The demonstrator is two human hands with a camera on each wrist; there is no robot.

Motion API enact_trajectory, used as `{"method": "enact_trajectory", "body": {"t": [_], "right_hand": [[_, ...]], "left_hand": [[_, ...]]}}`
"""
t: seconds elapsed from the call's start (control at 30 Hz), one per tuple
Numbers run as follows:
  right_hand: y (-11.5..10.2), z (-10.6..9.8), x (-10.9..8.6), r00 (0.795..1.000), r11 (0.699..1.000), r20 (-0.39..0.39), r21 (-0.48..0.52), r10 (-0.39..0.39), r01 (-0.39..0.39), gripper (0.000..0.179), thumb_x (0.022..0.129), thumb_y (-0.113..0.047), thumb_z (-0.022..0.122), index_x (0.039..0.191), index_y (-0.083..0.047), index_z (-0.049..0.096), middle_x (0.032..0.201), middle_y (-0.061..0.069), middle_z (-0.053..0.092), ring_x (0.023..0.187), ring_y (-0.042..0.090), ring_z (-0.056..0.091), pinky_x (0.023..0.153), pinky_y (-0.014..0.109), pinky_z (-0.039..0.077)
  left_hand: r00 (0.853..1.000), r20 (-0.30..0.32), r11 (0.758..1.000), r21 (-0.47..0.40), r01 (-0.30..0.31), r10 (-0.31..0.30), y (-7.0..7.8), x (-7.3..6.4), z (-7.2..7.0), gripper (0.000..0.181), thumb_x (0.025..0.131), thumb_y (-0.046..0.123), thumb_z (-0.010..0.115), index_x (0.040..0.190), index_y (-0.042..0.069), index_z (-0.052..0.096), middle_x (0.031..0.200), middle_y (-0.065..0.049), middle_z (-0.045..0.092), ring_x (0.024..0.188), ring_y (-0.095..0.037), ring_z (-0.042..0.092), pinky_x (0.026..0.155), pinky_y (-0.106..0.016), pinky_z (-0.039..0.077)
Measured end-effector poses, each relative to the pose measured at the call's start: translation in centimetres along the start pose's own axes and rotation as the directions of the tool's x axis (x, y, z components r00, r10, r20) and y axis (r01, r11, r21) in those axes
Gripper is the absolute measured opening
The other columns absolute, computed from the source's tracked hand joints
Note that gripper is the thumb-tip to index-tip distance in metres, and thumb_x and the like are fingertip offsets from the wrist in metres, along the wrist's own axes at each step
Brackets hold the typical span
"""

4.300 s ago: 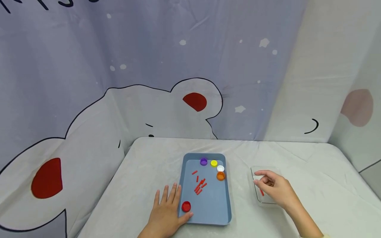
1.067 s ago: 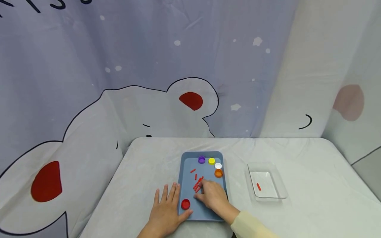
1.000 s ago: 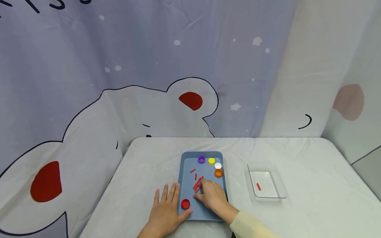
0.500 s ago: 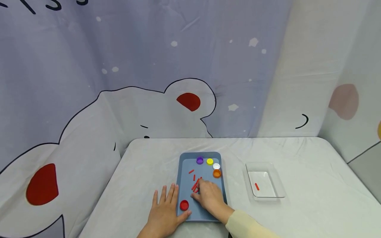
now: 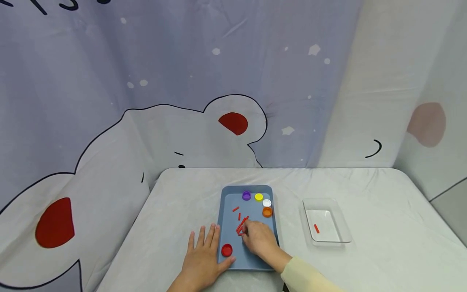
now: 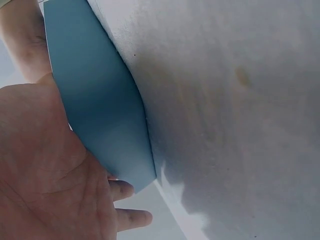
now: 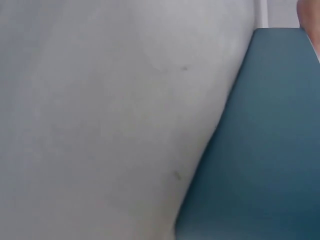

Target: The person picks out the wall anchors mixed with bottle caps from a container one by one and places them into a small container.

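Observation:
On the table a blue-grey tray (image 5: pixel 251 259) carries several short red sticks (image 5: pixel 236 209) and a few round caps. My left hand (image 5: pixel 201 259) lies with its fingers spread beside the tray's left edge, its thumb over the near left corner by a red cap (image 5: pixel 227 250). The left wrist view has the palm (image 6: pixel 50 165) against the tray's outer wall. My right hand (image 5: pixel 260 239) is low over the tray's middle, thumb and index finger pinching at a small red stick (image 5: pixel 240 234) at the edge of the pile. The fingertips partly cover the sticks there.
Purple (image 5: pixel 246 196), yellow (image 5: pixel 258 197), white (image 5: pixel 266 203) and orange caps (image 5: pixel 267 211) sit at the tray's far right. A clear plastic box (image 5: pixel 332 242) with one red stick (image 5: pixel 316 228) stands to the right. A printed curtain (image 5: pixel 164 61) hangs behind the table.
My right hand has come from over the clear box to the tray. Its thumb has since drawn in towards the index finger, and a stick there has turned. The left hand stays put.

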State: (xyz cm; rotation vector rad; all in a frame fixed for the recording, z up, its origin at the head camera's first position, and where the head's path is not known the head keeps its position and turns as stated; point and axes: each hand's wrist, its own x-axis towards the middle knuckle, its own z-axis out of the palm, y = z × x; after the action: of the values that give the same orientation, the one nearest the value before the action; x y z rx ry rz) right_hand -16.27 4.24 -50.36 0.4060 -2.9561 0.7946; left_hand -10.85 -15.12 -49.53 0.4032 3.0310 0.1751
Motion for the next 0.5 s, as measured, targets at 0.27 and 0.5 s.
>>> {"method": "enact_trajectory", "body": {"t": [0.27,0.5], "right_hand": [[0.69,-0.62,0.12,0.997,1.000,0.068,0.012,-0.023,0.023,0.015,0.084,-0.005,0.072,0.080,-0.019,0.066,0.078,-0.003,0.061,0.069,0.018,0.053,0.064,0.033,0.046],[0.97,-0.63,-0.02,0.999,0.998,0.043,0.060,-0.031,0.029,0.013,0.082,-0.003,0.072,0.088,-0.014,0.070,0.079,-0.001,0.064,0.071,0.017,0.055,0.067,0.034,0.050]], "left_hand": [[1.000,-0.002,1.000,0.003,0.001,-0.001,-0.09,0.10,0.13,0.102,0.089,0.077,0.050,0.157,0.003,0.034,0.163,-0.015,0.033,0.150,-0.046,0.024,0.117,-0.068,0.010],[1.000,0.017,1.000,0.000,0.010,-0.010,-0.03,-0.01,-0.10,0.103,0.089,0.078,0.049,0.158,0.003,0.033,0.163,-0.015,0.033,0.150,-0.045,0.024,0.118,-0.068,0.009]]}}
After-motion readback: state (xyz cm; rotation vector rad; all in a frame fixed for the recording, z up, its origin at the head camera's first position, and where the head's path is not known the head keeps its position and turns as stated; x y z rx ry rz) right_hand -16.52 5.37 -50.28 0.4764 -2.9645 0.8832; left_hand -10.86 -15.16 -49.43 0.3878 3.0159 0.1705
